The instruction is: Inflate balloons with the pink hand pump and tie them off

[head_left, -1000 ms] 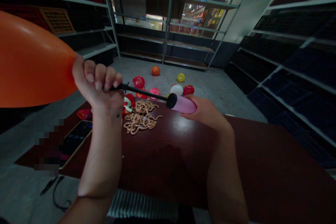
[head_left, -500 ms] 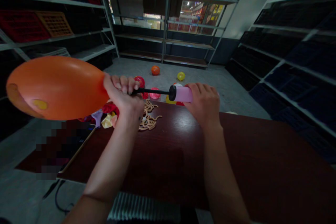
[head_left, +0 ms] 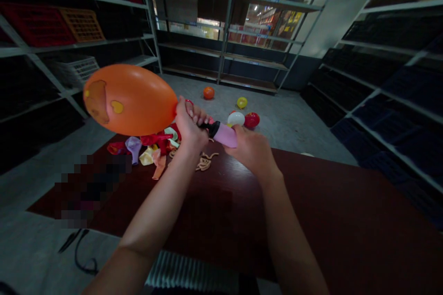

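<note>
Pinching the neck of an inflated orange balloon (head_left: 134, 99) by the black end of a pink pump (head_left: 224, 135), the left hand (head_left: 191, 125) is curled above the table (head_left: 311, 203); the right hand (head_left: 252, 151) wraps the pump's barrel. Limp balloons (head_left: 133, 145) lie on the table beside tan cords (head_left: 205, 163), which the left hand and forearm partly hide. Beyond, white (head_left: 236, 119), red (head_left: 252, 120) and yellow balloons (head_left: 242, 102) rest on the floor (head_left: 277, 106), before metal shelves (head_left: 256, 61).

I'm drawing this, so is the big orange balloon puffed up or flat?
Puffed up: the orange balloon is fat and smooth, unlike the limp balloons on the table.
</note>
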`<state>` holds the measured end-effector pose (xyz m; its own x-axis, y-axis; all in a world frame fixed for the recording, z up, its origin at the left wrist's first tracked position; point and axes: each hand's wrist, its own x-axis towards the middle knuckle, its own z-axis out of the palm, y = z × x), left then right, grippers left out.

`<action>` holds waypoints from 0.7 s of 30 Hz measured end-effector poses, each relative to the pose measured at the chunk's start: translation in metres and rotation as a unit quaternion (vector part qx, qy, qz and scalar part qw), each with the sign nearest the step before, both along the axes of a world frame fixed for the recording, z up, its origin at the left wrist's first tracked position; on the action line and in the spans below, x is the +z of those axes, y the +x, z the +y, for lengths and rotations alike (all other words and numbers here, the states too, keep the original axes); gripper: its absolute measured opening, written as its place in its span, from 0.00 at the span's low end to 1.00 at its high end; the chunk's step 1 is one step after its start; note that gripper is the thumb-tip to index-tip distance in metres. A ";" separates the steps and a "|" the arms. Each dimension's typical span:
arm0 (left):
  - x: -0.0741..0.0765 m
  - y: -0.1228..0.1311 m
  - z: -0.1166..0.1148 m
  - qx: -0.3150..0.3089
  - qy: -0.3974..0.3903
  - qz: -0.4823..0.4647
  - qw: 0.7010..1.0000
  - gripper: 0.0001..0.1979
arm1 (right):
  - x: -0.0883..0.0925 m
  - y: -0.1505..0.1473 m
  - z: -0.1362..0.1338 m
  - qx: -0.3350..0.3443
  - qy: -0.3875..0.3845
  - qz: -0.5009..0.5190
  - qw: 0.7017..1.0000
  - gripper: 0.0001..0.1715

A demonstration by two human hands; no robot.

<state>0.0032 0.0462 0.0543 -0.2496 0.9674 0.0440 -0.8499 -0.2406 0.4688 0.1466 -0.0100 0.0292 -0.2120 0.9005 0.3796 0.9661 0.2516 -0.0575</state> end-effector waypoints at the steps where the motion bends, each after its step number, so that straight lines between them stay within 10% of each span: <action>1: -0.002 -0.002 0.004 -0.007 -0.008 0.004 1.000 0.34 | -0.001 0.000 0.001 0.010 -0.027 0.018 0.999 0.17; 21: 0.042 -0.061 -0.025 -0.009 0.048 -0.026 0.998 0.31 | 0.011 0.065 -0.005 0.144 -0.268 0.199 0.931 0.29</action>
<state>-0.0575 0.0209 0.0964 -0.2363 0.9638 0.1235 -0.8769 -0.2663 0.4001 0.2116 -0.0151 0.0405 -0.4122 0.9111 -0.0083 0.7381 0.3286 -0.5893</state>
